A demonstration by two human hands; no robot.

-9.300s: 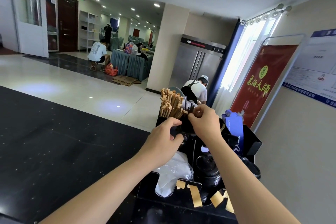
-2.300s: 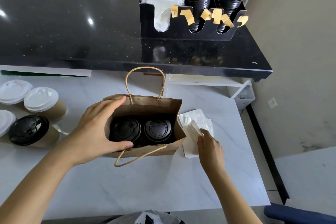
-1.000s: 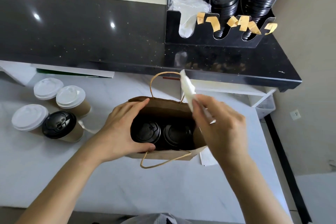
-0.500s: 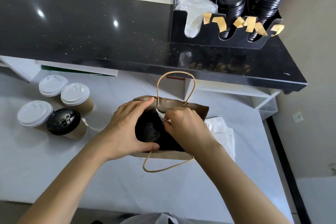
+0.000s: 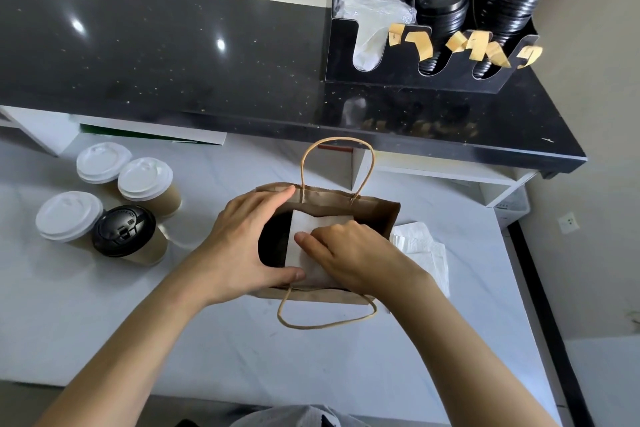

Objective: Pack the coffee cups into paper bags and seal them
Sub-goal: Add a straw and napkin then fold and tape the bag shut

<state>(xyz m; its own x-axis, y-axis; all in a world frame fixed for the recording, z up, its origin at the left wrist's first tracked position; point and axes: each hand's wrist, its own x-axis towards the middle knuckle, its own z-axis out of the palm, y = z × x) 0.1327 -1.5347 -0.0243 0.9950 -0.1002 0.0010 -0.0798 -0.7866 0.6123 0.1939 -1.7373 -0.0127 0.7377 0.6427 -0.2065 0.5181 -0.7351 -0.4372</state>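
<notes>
Your left hand (image 5: pixel 242 246) spans the mouth of the paper bag (image 5: pixel 374 215), fingers on the far rim and thumb on the near one, seemingly to keep it spread while you load. Your right hand (image 5: pixel 349 253) lies inside the opening with fingers fairly flat, pressing a white napkin (image 5: pixel 301 236) down over the cups; a dark lid (image 5: pixel 273 243) shows just left of it. More napkins (image 5: pixel 426 250) wait beside the bag. Four cups (image 5: pixel 138 191) stand well to the left, unpacked.
</notes>
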